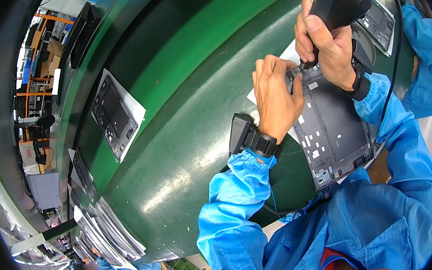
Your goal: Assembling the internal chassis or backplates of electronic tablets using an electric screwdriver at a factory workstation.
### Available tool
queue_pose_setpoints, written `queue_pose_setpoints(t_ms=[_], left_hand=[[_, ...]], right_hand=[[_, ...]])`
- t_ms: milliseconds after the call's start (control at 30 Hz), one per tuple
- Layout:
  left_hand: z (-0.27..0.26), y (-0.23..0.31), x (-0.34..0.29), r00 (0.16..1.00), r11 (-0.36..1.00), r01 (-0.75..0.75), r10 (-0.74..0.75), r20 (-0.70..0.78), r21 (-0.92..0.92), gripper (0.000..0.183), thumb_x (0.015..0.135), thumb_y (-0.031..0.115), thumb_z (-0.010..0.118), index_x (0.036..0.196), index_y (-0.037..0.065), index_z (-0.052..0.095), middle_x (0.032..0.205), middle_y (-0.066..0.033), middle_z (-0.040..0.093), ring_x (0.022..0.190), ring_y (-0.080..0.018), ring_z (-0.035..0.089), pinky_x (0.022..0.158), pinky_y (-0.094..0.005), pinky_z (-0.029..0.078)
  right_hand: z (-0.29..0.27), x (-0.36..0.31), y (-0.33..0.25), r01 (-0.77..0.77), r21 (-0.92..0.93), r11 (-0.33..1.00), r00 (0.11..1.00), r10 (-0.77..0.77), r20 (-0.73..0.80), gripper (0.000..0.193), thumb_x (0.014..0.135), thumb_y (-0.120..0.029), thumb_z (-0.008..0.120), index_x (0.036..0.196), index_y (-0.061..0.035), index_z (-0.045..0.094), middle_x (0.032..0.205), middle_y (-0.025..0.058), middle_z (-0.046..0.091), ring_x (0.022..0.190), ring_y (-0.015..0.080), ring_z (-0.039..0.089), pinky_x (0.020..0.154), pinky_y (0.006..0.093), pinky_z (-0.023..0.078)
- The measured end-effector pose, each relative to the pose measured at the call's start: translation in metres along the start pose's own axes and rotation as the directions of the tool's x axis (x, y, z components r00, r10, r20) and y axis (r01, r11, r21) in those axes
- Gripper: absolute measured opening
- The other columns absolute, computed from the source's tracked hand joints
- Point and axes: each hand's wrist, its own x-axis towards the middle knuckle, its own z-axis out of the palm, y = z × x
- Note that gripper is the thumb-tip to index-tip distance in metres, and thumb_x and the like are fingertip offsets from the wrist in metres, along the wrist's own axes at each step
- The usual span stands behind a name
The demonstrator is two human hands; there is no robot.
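Note:
A dark grey device housing (332,129) dotted with small white stickers lies in front of me at the right, its near edge close to the table's edge. My right hand (329,46) is closed around a black electric screwdriver (341,6), tip pointing down at the housing's far edge. Beside that tip, my left hand (278,95) has its fingers bent and thumb close to them, pressed on a small metallic part (296,72) at the far left corner. The fingers partly cover this piece. White sheet material (290,55) shows beneath the housing.
Another housing (115,113) rests on a white sheet across the green table (192,153). A stack of thin panels (111,233) stands at the lower left. More housings (379,25) lie at upper right, near a co-worker's blue sleeve (425,36). A cable (396,60) hangs by my right arm.

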Motion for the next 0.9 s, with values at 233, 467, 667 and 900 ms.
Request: queue_pose_setpoints(t_ms=[233,467,667,900], left_hand=[[0.0,0.001,0.0,1.0,1.0,0.008,-0.008,0.01,0.001,0.022,0.079,0.004,0.076,0.099,0.002,0.068,0.097,-0.0104,0.06,0.094,-0.031,0.054,0.084,-0.0417,0.041],[-0.001,0.001,0.001,1.0,1.0,0.008,-0.008,0.01,0.009,0.021,0.078,0.005,0.078,0.097,0.003,0.069,0.096,-0.0108,0.06,0.095,-0.0312,0.055,0.086,-0.0409,0.042],[-0.002,0.008,0.004,1.0,0.998,-0.021,0.021,0.004,0.065,0.02,0.078,0.005,0.079,0.095,0.002,0.07,0.096,-0.0132,0.064,0.095,-0.0324,0.058,0.084,-0.0414,0.047],[-0.003,0.016,0.008,0.997,0.996,0.021,-0.028,0.076,0.091,0.018,0.081,0.002,0.077,0.098,0.002,0.071,0.096,-0.0117,0.065,0.092,-0.0289,0.058,0.083,-0.039,0.048]], right_hand=[[-0.004,-0.001,0.001,-0.015,0.009,1.0,1.0,0.015,-0.006,0.027,0.106,-0.025,0.056,0.092,-0.0061,0.043,0.062,0.0015,0.048,0.048,0.007,0.043,0.045,0.0228,0.041],[-0.041,0.01,-0.018,0.132,-0.097,0.986,0.971,-0.148,-0.186,0.026,0.107,-0.029,0.052,0.112,-0.0042,0.05,0.065,0.003,0.049,0.049,0.0104,0.043,0.047,0.0275,0.041],[-0.149,0.001,-0.036,0.15,-0.148,0.978,0.891,-0.199,-0.408,0.028,0.11,-0.027,0.051,0.092,-0.0055,0.052,0.066,0.0013,0.05,0.05,0.0083,0.047,0.049,0.0256,0.042],[-0.17,-0.003,-0.032,0.163,-0.202,0.966,0.876,-0.236,-0.421,0.022,0.107,-0.024,0.058,0.094,-0.0055,0.056,0.063,0.001,0.053,0.05,0.0079,0.051,0.048,0.0248,0.044]])
